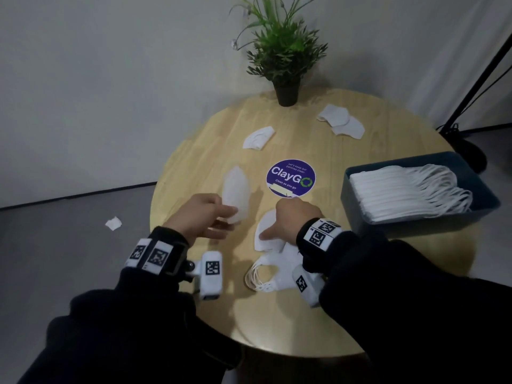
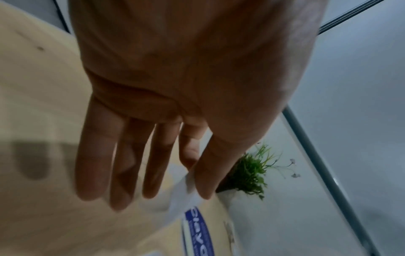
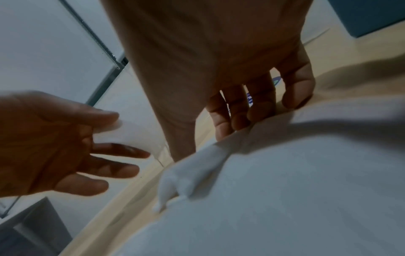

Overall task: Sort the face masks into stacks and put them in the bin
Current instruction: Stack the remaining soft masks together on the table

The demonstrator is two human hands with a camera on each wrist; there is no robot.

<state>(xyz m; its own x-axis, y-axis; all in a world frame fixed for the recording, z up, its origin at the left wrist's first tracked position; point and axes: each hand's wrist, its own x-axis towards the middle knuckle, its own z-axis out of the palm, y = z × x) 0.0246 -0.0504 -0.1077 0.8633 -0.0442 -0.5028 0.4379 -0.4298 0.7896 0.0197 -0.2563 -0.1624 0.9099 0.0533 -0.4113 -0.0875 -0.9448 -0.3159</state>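
2 hands (image 1: 205, 214) (image 1: 291, 217), left pinching white folded mask (image 1: 235, 192), right pressing mask stack (image 1: 270, 239)

I see 1 white mask (image 1: 236, 194) pinched upright at its lower end, a flat stack (image 1: 270, 235) beside it, 3 loose masks (image 1: 340, 121) farther back, and the blue bin (image 1: 421, 223) holding a packed row.

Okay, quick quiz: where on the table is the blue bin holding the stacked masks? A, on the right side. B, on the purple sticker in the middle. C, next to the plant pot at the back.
A: the blue bin with its stacked masks sits at the table's right edge.
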